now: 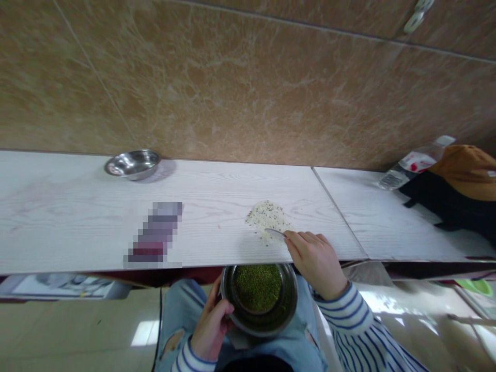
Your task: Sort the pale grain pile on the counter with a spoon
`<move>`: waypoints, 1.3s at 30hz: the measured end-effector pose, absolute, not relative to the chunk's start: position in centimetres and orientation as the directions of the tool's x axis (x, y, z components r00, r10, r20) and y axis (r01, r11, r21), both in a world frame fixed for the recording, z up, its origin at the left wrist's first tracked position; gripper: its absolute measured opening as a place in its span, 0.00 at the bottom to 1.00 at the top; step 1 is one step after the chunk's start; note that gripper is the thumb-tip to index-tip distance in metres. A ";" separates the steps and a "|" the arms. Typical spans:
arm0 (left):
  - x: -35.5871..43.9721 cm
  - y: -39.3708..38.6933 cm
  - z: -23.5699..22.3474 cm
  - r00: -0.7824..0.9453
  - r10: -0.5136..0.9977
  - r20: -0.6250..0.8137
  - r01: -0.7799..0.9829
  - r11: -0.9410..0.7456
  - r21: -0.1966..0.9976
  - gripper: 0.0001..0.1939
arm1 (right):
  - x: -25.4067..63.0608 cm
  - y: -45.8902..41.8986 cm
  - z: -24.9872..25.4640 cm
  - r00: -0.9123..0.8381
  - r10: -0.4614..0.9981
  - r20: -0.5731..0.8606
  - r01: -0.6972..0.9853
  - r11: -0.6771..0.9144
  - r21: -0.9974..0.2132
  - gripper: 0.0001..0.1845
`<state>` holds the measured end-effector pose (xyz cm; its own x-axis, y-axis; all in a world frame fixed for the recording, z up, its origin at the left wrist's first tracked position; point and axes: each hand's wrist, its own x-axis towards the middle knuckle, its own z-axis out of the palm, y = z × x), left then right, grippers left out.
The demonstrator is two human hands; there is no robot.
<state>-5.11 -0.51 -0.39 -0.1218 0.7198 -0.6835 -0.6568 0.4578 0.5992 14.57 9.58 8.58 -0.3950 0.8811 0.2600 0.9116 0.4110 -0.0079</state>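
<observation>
My left hand (pixel 215 323) is closed on the rim of a steel bowl (pixel 290 305), held over my lap just below the table edge. Small green beans (pixel 258 287) that look like mung beans lie inside it. Between the fingers of my right hand (pixel 315 258) is a thin metal spoon (pixel 275 231); the grip hides its other end. The spoon's tip touches the near side of a flat heap of white grains mixed with dark specks (pixel 267 214), spread on the white table (pixel 217 243).
A shallow steel bowl (pixel 134 164) stands near the wall at the left. A pixelated oblong item (pixel 157 232) lies left of the heap. At the right are a plastic bottle (pixel 414 163) on its side, a brown cap (pixel 467 170) and black cloth (pixel 442 201). A seam crosses the tabletop.
</observation>
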 end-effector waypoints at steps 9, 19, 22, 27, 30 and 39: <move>-5.9 -0.5 -0.1 -0.136 0.723 -0.677 -0.659 0.444 0.607 0.40 | 11.7 11.1 9.0 -0.468 0.861 0.200 0.883 0.460 0.087 0.10; -6.1 -0.4 -0.4 -0.106 0.731 -0.674 -0.656 0.457 0.600 0.41 | 12.1 10.4 9.1 -0.484 0.856 0.182 0.875 0.476 0.089 0.10; -6.1 -0.3 -0.4 -0.121 0.725 -0.678 -0.661 0.451 0.600 0.41 | 12.2 10.4 9.1 -0.480 0.855 0.198 0.877 0.472 0.089 0.10; -6.0 -0.4 -0.3 -0.133 0.719 -0.682 -0.666 0.444 0.599 0.41 | 12.1 10.0 9.0 -0.495 0.848 0.191 0.868 0.489 0.082 0.10; -6.0 -0.4 -0.1 -0.134 0.717 -0.684 -0.663 0.448 0.600 0.41 | 12.3 9.8 9.2 -0.498 0.847 0.186 0.867 0.494 0.068 0.10; -6.0 -0.3 0.2 -0.143 0.725 -0.673 -0.670 0.430 0.605 0.38 | 12.6 9.7 9.0 -0.482 0.853 0.203 0.875 0.479 0.064 0.11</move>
<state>-5.96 -0.33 0.19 -0.1430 0.7254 -0.6733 -0.6702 0.4296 0.6052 12.61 9.68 9.04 -0.4816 0.8526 0.2028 0.8754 0.4792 0.0639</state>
